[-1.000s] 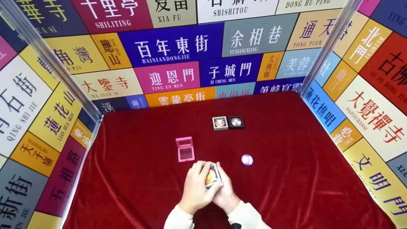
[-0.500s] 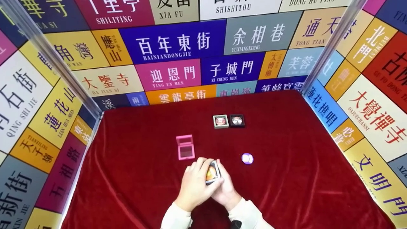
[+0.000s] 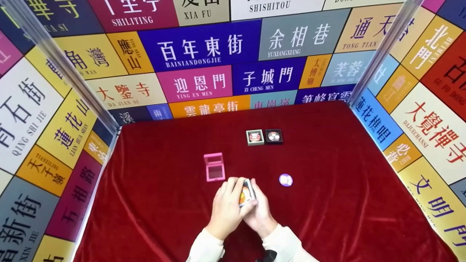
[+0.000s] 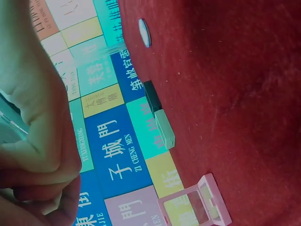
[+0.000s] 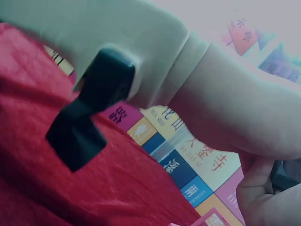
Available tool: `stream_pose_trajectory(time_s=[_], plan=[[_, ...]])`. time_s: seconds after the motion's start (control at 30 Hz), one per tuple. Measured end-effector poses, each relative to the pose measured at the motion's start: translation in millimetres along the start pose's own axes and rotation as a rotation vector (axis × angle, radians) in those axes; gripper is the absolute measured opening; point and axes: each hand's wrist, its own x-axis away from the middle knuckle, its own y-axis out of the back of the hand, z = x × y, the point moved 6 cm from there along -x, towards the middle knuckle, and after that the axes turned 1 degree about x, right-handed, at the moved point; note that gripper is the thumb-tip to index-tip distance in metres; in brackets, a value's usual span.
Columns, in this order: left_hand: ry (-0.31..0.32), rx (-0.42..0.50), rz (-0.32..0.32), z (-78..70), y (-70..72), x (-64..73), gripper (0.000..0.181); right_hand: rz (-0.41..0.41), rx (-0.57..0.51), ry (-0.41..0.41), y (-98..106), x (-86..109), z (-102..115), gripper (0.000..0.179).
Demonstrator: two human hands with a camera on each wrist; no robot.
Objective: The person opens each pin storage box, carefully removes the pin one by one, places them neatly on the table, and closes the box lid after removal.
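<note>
A small grey square box (image 3: 252, 195) with a round orange-and-white badge (image 3: 242, 197) in it is held up over the cloth, in front of the body. My left hand (image 3: 225, 209) grips its left side, fingers over the far edge and thumb along the near edge. From the right, my right hand (image 3: 260, 214) holds the same box; part of its fingers is hidden behind box and left hand. In the right wrist view a dark corner of the box (image 5: 285, 175) shows beside the fingers. Just beyond the hands an open pink square case (image 3: 216, 179) lies with its lid raised.
A round purple-rimmed badge (image 3: 285, 179) lies on the red cloth (image 3: 164, 203), right of the hands. Farther back, a pale green box (image 3: 255, 143) and a black box (image 3: 274, 142), each with a round badge, stand side by side. Sign-covered panels (image 3: 200, 47) enclose the back and sides.
Both hands keep hold of the grey box and have shifted slightly, tilting it a little. The head view has drifted slightly; the things on the cloth stay in place.
</note>
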Motion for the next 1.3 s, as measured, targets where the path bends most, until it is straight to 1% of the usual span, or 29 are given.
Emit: stream_pose_trajectory(time_s=[0.13, 0.33, 0.5, 0.6, 0.73, 0.83, 0.97, 1.07, 1.17, 1.3], plan=[[0.016, 0.015, -0.004, 0.6, 0.6, 0.5, 0.072, 0.004, -0.003, -0.002, -0.4, 0.0, 0.0, 0.053], [0.036, 0.032, 0.012, 2.1, 3.6, -3.0, 0.077, 0.02, 0.016, -0.004, -4.2, -2.2, 2.1, 0.052], [0.042, 0.049, 0.049, 2.5, 4.2, -2.9, 0.075, -0.013, 0.033, -0.034, -2.6, -1.9, 0.8, 0.052], [0.05, 0.058, 0.094, 3.9, 3.9, -1.0, 0.079, -0.027, 0.014, -0.073, -0.7, -2.1, -1.2, 0.053], [0.029, 0.043, 0.131, 5.9, 3.8, 0.6, 0.084, -0.029, -0.02, -0.103, 0.4, -2.4, -3.0, 0.053], [-0.003, 0.024, 0.097, 6.8, 3.2, 2.7, 0.081, -0.012, -0.027, -0.096, 0.4, -1.2, -4.6, 0.052], [-0.01, 0.031, 0.034, 8.4, 2.2, 7.5, 0.081, 0.028, -0.01, -0.054, -0.9, 1.0, -4.8, 0.052], [-0.006, 0.045, 0.002, 9.1, 3.0, 8.8, 0.082, 0.036, 0.024, -0.014, -1.5, 2.0, -3.5, 0.051], [0.014, 0.088, -0.034, 10.5, 7.2, 7.3, 0.078, -0.004, 0.034, 0.005, 1.0, 3.1, -3.6, 0.049], [0.053, 0.184, -0.081, 12.8, 16.2, 1.5, 0.074, -0.046, 0.008, 0.032, 1.5, 4.1, -1.4, 0.047]])
